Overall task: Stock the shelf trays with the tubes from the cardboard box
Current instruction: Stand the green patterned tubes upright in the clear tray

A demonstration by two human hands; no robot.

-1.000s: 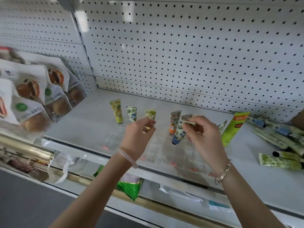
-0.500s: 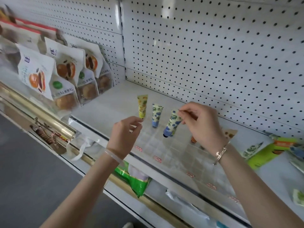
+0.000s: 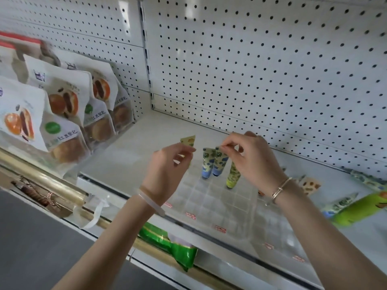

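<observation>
A clear gridded tray [image 3: 211, 204] lies on the white shelf. Standing cap-down in it are a yellow tube [image 3: 188, 140], a blue-flowered tube [image 3: 207, 162], a green-yellow tube [image 3: 232, 174] and, mostly hidden by my right wrist, an orange one [image 3: 260, 193]. My right hand [image 3: 253, 158] pinches the flat top end of another blue-flowered tube [image 3: 219, 164], which hangs upright between the second and third tubes, its cap at the tray. My left hand [image 3: 167, 166] hovers in front of the yellow tube, fingers loosely curled, with nothing seen between them. No cardboard box is in view.
Bagged buns [image 3: 62, 114] lean on the neighbouring shelf at left. Loose tubes lie on the shelf at right, among them a big green one [image 3: 356, 210] and a flowered one [image 3: 339, 203]. A green bag [image 3: 178, 245] hangs below the shelf edge. Pegboard [image 3: 272, 70] closes the back.
My view has swung left. My right hand has carried the blue-flowered tube left and lowered it beside the second tube. My left hand has shifted left, in front of the yellow tube.
</observation>
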